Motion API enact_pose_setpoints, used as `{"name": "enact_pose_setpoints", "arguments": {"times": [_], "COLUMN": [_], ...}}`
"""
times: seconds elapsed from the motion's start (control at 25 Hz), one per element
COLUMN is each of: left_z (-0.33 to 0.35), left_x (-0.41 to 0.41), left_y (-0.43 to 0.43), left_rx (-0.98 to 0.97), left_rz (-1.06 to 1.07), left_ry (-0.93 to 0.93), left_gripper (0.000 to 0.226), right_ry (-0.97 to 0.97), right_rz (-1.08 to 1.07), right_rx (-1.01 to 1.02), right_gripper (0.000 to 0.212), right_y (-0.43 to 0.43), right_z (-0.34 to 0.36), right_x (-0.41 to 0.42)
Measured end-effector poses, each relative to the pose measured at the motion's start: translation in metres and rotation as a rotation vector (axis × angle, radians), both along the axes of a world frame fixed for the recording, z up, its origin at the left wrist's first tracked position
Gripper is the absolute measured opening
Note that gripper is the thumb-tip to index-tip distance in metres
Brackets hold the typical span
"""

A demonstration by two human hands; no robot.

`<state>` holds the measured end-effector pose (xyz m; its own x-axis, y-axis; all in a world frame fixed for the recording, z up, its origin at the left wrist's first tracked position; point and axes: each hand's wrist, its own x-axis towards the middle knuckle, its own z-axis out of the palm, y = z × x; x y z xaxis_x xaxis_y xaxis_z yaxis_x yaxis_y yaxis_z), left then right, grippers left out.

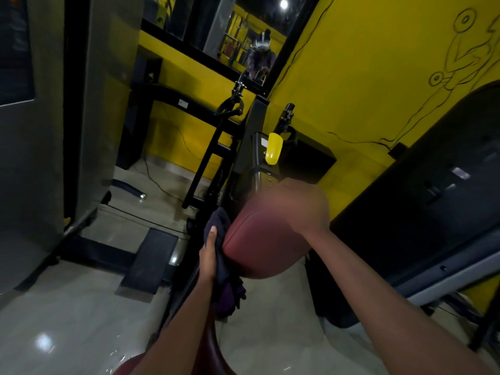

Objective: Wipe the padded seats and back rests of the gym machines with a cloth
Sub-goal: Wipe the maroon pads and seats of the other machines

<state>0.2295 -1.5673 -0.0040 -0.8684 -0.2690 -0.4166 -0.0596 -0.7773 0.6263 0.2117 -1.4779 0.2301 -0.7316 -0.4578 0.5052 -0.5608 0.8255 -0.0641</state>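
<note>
- Cloth point(219, 269): dark, navy to purple, crumpled. Bunched folds are seen above the fingers and hanging below the palm.
- The cloth is clenched in the left hand point(209, 253), with fingers curled round it, and is pressed against the left edge of the pad point(265, 247).
- Pad: maroon, smooth and rounded, with a seam visible along the edge. It is carried on a black frame point(208, 161).
- The right hand point(303, 207) is laid over the pad's top far edge. It is heavily blurred, so its grip cannot be told.
- A lower pad point(209, 345), also maroon, is seen at the bottom, partly hidden by the left forearm.
- Floor point(67, 320): pale glossy tile with light reflections. A black footplate point(150, 262) is set on it, left of the pad.
- Wall point(365, 77): yellow, marked with a black line drawing of a figure with dumbbells.
- A black-framed mirror point(243, 31) is mounted high on the far wall.
- A yellow part point(273, 148) is fixed to the machine behind the pad.
- A grey column point(40, 131) is seen at left.
</note>
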Motion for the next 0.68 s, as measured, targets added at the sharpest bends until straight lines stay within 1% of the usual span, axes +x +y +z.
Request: {"name": "enact_pose_setpoints", "arguments": {"times": [0.04, 0.08, 0.12, 0.16, 0.2, 0.24, 0.28, 0.4, 0.48, 0.52, 0.56, 0.6, 0.64, 0.68], "left_z": [-0.009, 0.002, 0.028, 0.062, 0.080, 0.092, 0.095, 0.111, 0.120, 0.124, 0.128, 0.131, 0.134, 0.139], "left_x": [-0.004, 0.001, 0.014, 0.032, 0.040, 0.046, 0.047, 0.065, 0.079, 0.084, 0.090, 0.094, 0.100, 0.105], "left_y": [0.001, 0.000, -0.003, -0.008, -0.011, -0.015, -0.019, -0.031, -0.039, -0.043, -0.047, -0.053, -0.060, -0.067], "left_rx": [0.073, 0.076, 0.035, -0.088, -0.180, -0.251, -0.297, -0.402, -0.453, -0.459, -0.447, -0.433, -0.412, -0.407], "left_rz": [-0.001, -0.008, -0.017, -0.005, 0.010, 0.027, 0.030, 0.040, 0.036, 0.025, 0.010, -0.007, -0.041, -0.085], "left_ry": [-0.006, -0.017, -0.034, -0.045, -0.054, -0.068, -0.073, -0.060, -0.043, -0.006, 0.024, 0.055, 0.082, 0.108], "left_gripper": [0.109, 0.112, 0.105, 0.087, 0.064, 0.055, 0.051, 0.053, 0.051, 0.048, 0.045, 0.044, 0.045, 0.046], "right_ry": [-0.002, -0.010, -0.024, -0.040, -0.056, -0.070, -0.091, -0.134, -0.119, -0.088, -0.043, 0.009, 0.064, 0.073], "right_rz": [-0.010, -0.014, -0.010, 0.000, 0.010, 0.021, 0.035, 0.079, 0.096, 0.098, 0.101, 0.104, 0.100, 0.092], "right_rx": [-0.010, -0.024, -0.038, -0.053, -0.064, -0.070, -0.074, -0.146, -0.211, -0.242, -0.297, -0.393, -0.511, -0.644], "right_gripper": [0.041, 0.044, 0.044, 0.043, 0.041, 0.037, 0.032, 0.021, 0.023, 0.025, 0.028, 0.032, 0.033, 0.033], "right_y": [0.000, 0.000, 0.002, 0.003, 0.004, 0.005, 0.005, 0.005, 0.006, 0.006, 0.006, 0.005, 0.000, -0.009], "right_z": [0.000, 0.000, 0.000, -0.001, -0.002, 0.000, 0.001, 0.006, 0.002, -0.001, -0.005, -0.010, -0.017, -0.025], "right_x": [-0.001, -0.002, -0.003, -0.003, -0.002, 0.001, 0.003, 0.012, 0.020, 0.026, 0.035, 0.045, 0.059, 0.074]}}
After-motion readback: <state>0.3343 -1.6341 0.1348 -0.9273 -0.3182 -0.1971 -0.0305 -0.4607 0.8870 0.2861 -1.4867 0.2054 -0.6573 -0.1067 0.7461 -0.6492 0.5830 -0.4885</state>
